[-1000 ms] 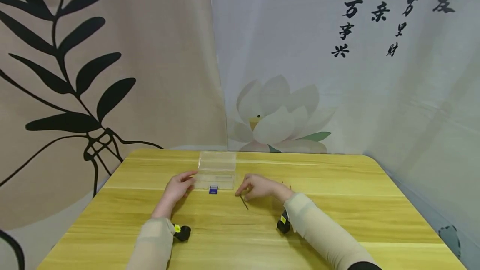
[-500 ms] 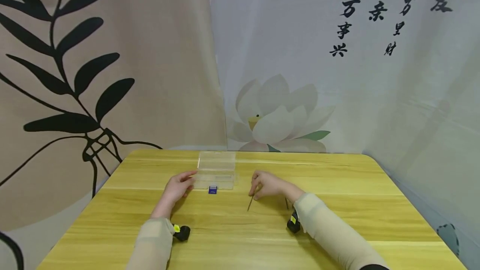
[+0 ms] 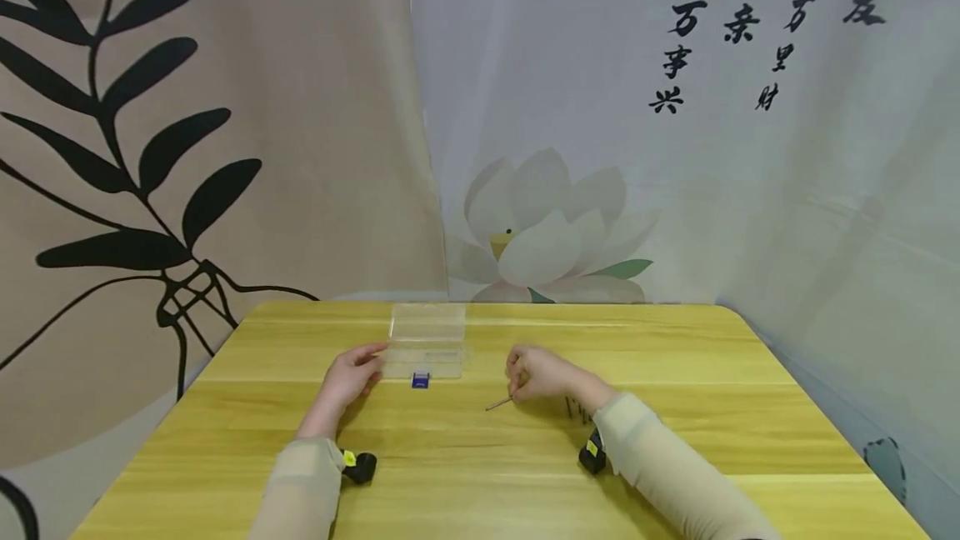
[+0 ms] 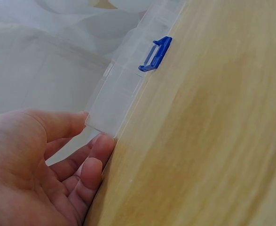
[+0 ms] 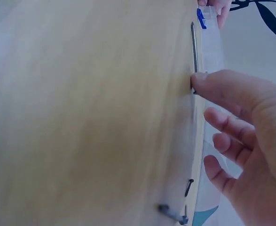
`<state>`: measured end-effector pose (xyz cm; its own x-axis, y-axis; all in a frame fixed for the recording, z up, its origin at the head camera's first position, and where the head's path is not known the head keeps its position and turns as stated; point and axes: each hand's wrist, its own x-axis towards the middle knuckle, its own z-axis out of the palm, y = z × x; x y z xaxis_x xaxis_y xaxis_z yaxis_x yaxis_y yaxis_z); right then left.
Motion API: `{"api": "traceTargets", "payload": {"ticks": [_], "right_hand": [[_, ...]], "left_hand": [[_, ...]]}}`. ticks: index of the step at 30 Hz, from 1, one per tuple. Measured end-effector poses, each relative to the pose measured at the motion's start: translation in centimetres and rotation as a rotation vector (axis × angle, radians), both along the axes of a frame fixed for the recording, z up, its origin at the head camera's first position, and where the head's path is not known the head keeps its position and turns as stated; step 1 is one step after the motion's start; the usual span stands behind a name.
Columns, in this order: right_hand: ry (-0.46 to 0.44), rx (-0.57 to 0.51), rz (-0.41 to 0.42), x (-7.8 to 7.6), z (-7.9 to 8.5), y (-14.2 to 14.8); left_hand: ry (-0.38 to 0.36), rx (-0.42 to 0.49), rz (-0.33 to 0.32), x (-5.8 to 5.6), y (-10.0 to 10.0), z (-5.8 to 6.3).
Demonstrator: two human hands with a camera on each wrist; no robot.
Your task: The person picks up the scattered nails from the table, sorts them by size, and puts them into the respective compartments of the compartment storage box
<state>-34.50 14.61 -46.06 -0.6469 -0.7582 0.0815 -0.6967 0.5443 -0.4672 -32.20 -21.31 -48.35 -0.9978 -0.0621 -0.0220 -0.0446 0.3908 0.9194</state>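
Observation:
My left hand (image 3: pixel 352 373) holds the left end of a clear plastic box (image 3: pixel 401 365), its digits at the end corners in the left wrist view. The box stands with its lid (image 3: pixel 427 323) swung back and a blue latch (image 3: pixel 421 381) at the front. To the right, my right hand (image 3: pixel 542 373) pinches one end of a thin metal nail (image 5: pixel 194 47) between thumb and finger. The nail's pointed end sticks out toward the left. The other fingers are loosely bent. How much is inside the box cannot be made out.
Several more nails (image 5: pixel 189 187) lie on the wooden table (image 3: pixel 450 465) near my right wrist, partly hidden by it in the head view. A printed curtain (image 3: pixel 600 123) hangs behind the table's far edge. Black wrist cameras (image 3: pixel 592 455) sit under both sleeves.
My right hand has moved right, away from the box, with the nail. The nail has turned from pointing down toward me to pointing left. My left hand stays at the box.

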Motion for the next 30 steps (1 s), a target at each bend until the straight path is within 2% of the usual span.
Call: {"api": "traceTargets", "payload": {"ticks": [2,5,9,15,21,26,30], "right_hand": [[-0.001,-0.010,-0.002,0.0,0.0,0.0],[-0.051,-0.071,-0.025,0.1,0.0,0.2],[-0.142,-0.190,-0.098,-0.1,0.2,0.7],[-0.224,-0.329,-0.199,0.2,1.4,1.6],[-0.212,-0.417,-0.254,1.0,2.8,2.1],[-0.201,-0.464,-0.246,2.4,4.6,2.2],[-0.190,-0.473,-0.280,2.0,3.8,2.5]], "left_hand": [[-0.002,-0.002,0.002,0.0,0.0,-0.1],[-0.002,-0.001,0.007,0.1,0.1,-0.1],[-0.002,0.001,0.010,0.2,0.2,0.1],[0.003,0.003,0.006,0.2,0.1,0.1],[0.008,0.009,0.017,0.4,-0.2,-0.1],[0.002,0.017,0.022,0.5,-0.2,-0.2],[0.004,0.008,0.007,0.2,-0.2,-0.1]]}}
